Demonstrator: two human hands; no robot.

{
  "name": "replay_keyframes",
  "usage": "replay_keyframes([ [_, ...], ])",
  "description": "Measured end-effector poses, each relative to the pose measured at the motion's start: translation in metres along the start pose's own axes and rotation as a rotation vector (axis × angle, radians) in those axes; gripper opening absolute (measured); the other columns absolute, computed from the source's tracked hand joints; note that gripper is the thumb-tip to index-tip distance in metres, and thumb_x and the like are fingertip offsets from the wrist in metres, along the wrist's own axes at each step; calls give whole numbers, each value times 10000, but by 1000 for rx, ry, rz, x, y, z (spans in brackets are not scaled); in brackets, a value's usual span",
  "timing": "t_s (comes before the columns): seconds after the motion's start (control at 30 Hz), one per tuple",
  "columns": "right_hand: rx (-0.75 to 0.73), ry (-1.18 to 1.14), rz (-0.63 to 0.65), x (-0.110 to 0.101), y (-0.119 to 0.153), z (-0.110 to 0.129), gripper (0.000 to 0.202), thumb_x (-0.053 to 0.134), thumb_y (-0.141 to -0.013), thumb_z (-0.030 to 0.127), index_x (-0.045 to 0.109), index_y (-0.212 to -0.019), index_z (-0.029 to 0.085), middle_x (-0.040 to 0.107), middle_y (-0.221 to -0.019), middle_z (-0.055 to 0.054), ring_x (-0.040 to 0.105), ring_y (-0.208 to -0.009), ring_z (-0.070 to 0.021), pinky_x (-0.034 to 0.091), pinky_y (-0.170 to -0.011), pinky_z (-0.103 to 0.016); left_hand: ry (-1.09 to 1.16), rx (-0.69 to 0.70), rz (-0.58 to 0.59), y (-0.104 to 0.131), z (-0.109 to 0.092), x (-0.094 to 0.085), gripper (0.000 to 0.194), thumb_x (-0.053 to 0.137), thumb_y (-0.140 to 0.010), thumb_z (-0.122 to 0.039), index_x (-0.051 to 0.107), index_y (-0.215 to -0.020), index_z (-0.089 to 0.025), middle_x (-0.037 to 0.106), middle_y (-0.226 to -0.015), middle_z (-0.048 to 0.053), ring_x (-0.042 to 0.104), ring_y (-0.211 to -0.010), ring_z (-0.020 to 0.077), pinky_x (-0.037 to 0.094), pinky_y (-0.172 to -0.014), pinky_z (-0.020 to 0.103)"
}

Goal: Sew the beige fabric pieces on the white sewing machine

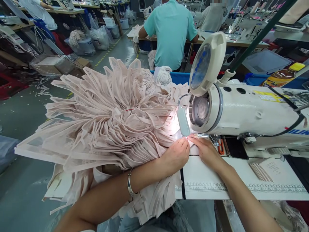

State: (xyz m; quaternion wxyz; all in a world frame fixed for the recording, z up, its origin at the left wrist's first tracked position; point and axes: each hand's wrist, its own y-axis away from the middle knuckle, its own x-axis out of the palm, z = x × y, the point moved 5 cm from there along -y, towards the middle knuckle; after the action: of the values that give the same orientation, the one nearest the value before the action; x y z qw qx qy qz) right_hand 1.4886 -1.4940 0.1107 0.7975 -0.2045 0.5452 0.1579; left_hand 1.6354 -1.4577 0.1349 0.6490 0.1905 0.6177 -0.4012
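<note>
My left hand [175,155] is closed in a pinch on the edge of a pale pink fabric piece, just below the small lamp [183,121] of the sewing machine [243,109]. Close by on the right, my right hand [207,151] has its fingertips closed on the same piece, near the needle area. Both hands' fingertips nearly meet, and the lamp and machine head partly hide the cloth there. A large heap of pale pink fabric pieces [113,129], tied in a bundle, lies left of the machine, and my left forearm rests across its front edge.
A dark phone [236,147] and orange-handled snips [220,147] lie beside the machine bed. Paper slips [265,169] sit on the table above a printed ruler [207,187]. Behind the machine stands a yellow-capped bottle [283,75]. A person in a turquoise shirt [171,32] sits ahead.
</note>
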Motion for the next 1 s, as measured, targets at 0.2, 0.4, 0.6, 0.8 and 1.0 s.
replay_keyframes([
  [0.2, 36, 20, 18, -4, -3, 4, 699, 372, -840, 13, 580, -1426, 334, 676, -1327, -26, 671, -1154, -253, 567, -999, -451, 64, -28, 33, 0, 2, 7, 363, 321, -1001, -29, 593, -1242, -20, 642, -1261, 215, 626, -1159, 244, 459, -1023, 391],
  [0.4, 63, 39, 45, -3, -5, 4, 647, 361, -870, 56, 593, -1412, 323, 668, -1341, -25, 667, -1157, -270, 577, -956, -461, 56, -26, 35, 0, 4, 6, 345, 334, -982, -19, 623, -1171, -41, 647, -1248, 204, 635, -1132, 248, 481, -989, 391],
  [0.6, 83, 25, 26, -3, -6, 4, 592, 377, -889, 90, 615, -1380, 320, 695, -1296, -33, 677, -1119, -268, 572, -932, -440, 95, -39, 77, -2, 8, -4, 334, 332, -984, -7, 599, -1185, -24, 641, -1231, 216, 631, -1136, 251, 472, -1018, 411],
  [0.8, 74, 1, 35, -3, -6, 6, 556, 360, -938, 129, 586, -1407, 324, 672, -1336, -43, 672, -1137, -271, 581, -892, -420, 84, -37, 72, -3, 10, -2, 346, 321, -974, -9, 591, -1191, -19, 644, -1220, 220, 630, -1107, 262, 492, -961, 418],
  [1.0, 78, 13, 52, -2, -10, 8, 547, 334, -948, 136, 592, -1399, 307, 695, -1292, -56, 681, -1110, -273, 581, -854, -409, 72, -41, 59, -2, 8, 2, 323, 342, -971, -19, 590, -1178, -18, 637, -1223, 211, 631, -1067, 252, 478, -924, 383],
])
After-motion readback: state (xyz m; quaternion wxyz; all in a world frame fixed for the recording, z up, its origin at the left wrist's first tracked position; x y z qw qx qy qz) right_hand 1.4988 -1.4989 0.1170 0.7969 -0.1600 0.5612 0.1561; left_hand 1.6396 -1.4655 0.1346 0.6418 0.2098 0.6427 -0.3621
